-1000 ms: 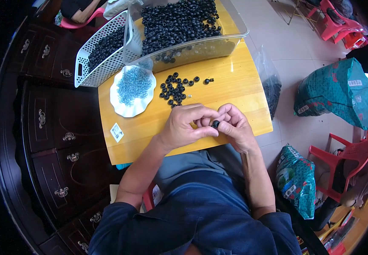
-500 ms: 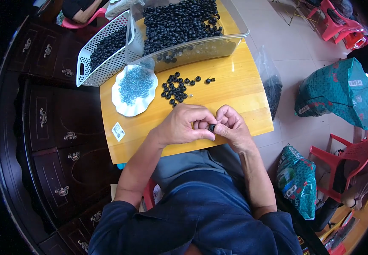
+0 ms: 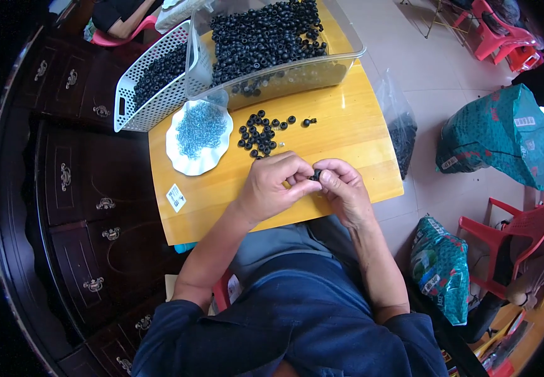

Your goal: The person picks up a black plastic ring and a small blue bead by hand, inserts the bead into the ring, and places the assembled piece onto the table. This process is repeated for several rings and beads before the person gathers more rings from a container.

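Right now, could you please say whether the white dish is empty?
Not empty: small bluish pieces lie on the white dish.

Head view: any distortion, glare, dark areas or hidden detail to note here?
In the head view, the table has bowed edges and a pale glare streak; the head view leaves the cabinet dark; in the head view, fingers partly hide the black piece.

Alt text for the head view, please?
Left hand and right hand hold a small black piece over a table; beyond lie loose black pieces, a white dish of bluish beads, a white basket and a clear bin.
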`<action>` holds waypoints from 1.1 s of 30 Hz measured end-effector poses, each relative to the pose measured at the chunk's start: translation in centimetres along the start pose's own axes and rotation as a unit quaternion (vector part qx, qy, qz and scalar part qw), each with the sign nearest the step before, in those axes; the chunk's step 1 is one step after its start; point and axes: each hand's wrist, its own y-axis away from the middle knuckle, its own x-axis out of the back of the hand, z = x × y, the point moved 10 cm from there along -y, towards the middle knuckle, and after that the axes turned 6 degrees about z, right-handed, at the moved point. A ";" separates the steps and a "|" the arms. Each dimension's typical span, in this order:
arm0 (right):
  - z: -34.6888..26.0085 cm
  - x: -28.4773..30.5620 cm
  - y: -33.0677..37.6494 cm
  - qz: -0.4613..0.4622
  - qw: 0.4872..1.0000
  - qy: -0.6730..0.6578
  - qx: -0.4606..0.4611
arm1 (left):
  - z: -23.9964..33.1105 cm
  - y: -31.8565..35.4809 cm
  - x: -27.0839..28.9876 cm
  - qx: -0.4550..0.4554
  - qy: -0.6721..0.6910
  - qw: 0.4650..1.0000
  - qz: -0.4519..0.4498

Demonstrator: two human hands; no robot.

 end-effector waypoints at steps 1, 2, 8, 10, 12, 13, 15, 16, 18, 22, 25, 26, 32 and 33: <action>0.0 0.0 0.0 0.002 1.000 -0.011 0.000 | 0.0 0.0 0.0 0.000 0.000 1.000 -0.001; 0.1 0.0 0.0 0.005 1.000 -0.022 -0.001 | 0.1 0.1 0.0 -0.007 -0.010 1.000 0.005; 0.1 0.0 -0.1 -0.003 0.999 -0.045 0.002 | 1.2 0.2 0.2 -0.058 -0.031 0.997 0.029; 0.1 0.0 -0.1 -0.004 0.999 -0.048 0.002 | 1.1 0.2 0.2 -0.055 -0.026 0.998 0.035; 0.0 -0.1 0.0 -0.005 0.999 -0.051 0.002 | 1.2 0.2 0.2 -0.055 -0.024 0.998 0.036; 0.0 -0.2 0.0 -0.006 0.999 -0.050 -0.001 | 1.1 0.1 0.3 -0.055 -0.023 0.998 0.036; 0.0 -0.1 0.0 -0.007 0.999 -0.049 -0.004 | 1.5 0.1 0.3 -0.079 -0.031 0.996 0.035; 0.1 -0.2 0.0 -0.014 0.999 -0.044 -0.009 | 1.6 0.1 0.3 -0.079 -0.031 0.996 0.035; 0.3 -0.2 -0.1 -0.022 0.999 -0.040 -0.015 | 1.6 0.2 0.4 -0.080 -0.025 0.996 0.040; 0.8 0.1 -0.2 -0.018 0.999 -0.042 -0.021 | 0.9 0.1 0.1 -0.051 -0.020 0.998 0.023; 0.2 -0.5 0.2 -0.031 0.999 -0.031 -0.026 | -1.3 0.4 -0.3 0.062 0.044 0.997 -0.005; 0.0 -1.0 0.4 -0.049 0.998 -0.018 -0.027 | -2.0 0.6 -0.5 0.082 0.088 0.993 -0.016; -1.0 -2.6 0.7 -0.092 0.995 -0.043 0.000 | -1.7 0.2 -0.9 0.094 0.135 0.983 -0.086; -0.7 -2.4 0.6 -0.092 0.995 -0.043 -0.001 | -1.3 0.2 -1.1 0.071 0.117 0.984 -0.111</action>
